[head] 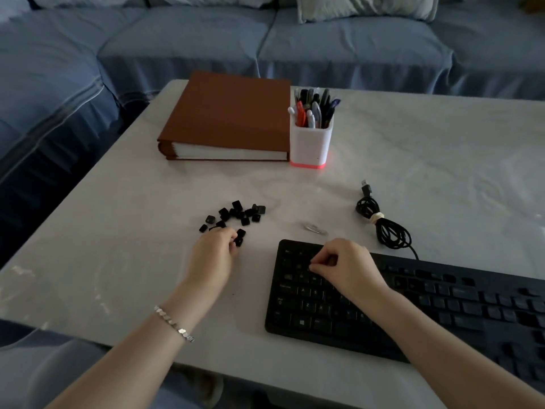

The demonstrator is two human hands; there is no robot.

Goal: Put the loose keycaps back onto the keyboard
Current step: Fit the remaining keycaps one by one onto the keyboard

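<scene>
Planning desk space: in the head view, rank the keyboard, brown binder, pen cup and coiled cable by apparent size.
1. keyboard, though it is nearest the camera and cut off by the frame
2. brown binder
3. pen cup and coiled cable look alike; not ranked

Setting was a home living room: a blue slipcovered sofa (206,33) with a pale cushion (365,7) ran along two sides of a low white marble-patterned coffee table (427,149), which carried a brown album (230,113) beside a white pen holder (311,143).
</scene>
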